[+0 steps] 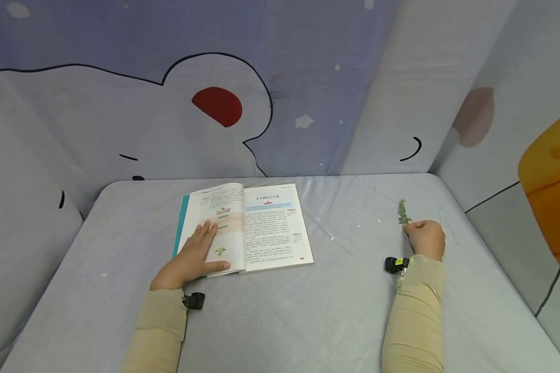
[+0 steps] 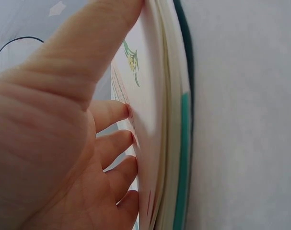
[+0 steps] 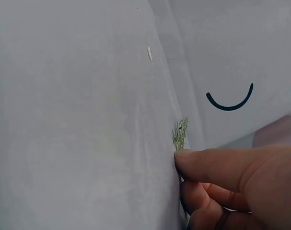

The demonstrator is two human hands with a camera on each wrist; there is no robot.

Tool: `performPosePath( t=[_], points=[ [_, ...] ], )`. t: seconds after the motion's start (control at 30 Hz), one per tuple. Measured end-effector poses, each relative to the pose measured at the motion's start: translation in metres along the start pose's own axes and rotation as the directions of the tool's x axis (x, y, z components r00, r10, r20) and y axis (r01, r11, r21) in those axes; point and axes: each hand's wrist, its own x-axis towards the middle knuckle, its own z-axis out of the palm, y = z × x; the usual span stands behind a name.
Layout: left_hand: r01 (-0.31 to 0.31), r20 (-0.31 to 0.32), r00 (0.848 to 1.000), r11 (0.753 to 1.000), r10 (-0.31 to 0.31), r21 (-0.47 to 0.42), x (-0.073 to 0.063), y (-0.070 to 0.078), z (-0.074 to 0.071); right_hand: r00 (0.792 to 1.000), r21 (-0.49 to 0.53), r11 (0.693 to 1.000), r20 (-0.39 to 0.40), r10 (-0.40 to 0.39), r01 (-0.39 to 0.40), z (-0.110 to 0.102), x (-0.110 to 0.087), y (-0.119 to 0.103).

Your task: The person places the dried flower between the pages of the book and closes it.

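Observation:
An open book [image 1: 275, 228] with printed text and small plant pictures lies left of the middle of the table. Spread across its left page, my left hand [image 1: 193, 256] presses the paper down with straight fingers, the thumb along the lower edge. In the left wrist view the fingertips meet the page [image 2: 145, 110], and the teal cover [image 2: 183, 158] shows beneath the page block. Far to the right, my right hand [image 1: 425, 239] pinches a small green leafy sprig [image 1: 403, 211] at its lower end between thumb and forefinger. The sprig's tip [image 3: 181, 132] points away from the hand.
A pale grey cloth covers the table [image 1: 308, 316]. Small white bits [image 1: 332, 239] lie scattered between book and sprig. Printed fabric walls [image 1: 317, 103] stand at the back and sides, with an orange shape [image 1: 553, 191] on the right one.

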Motion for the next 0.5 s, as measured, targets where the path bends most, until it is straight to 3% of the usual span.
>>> performPosePath(
  t=[0.17, 0.5],
  points=[
    [-0.005, -0.002, 1.0, 1.0, 0.005, -0.002, 0.0002, -0.0009, 0.0003, 1.0, -0.014, 1.0, 0.007, 0.0, 0.0, -0.0008, 0.0001, 0.0003],
    [-0.013, -0.01, 1.0, 1.0, 0.013, 0.0, 0.0016, -0.0038, 0.0014, 0.995, -0.013, 0.999, -0.086, -0.048, 0.047, 0.0015, 0.0, -0.0006]
  ],
)
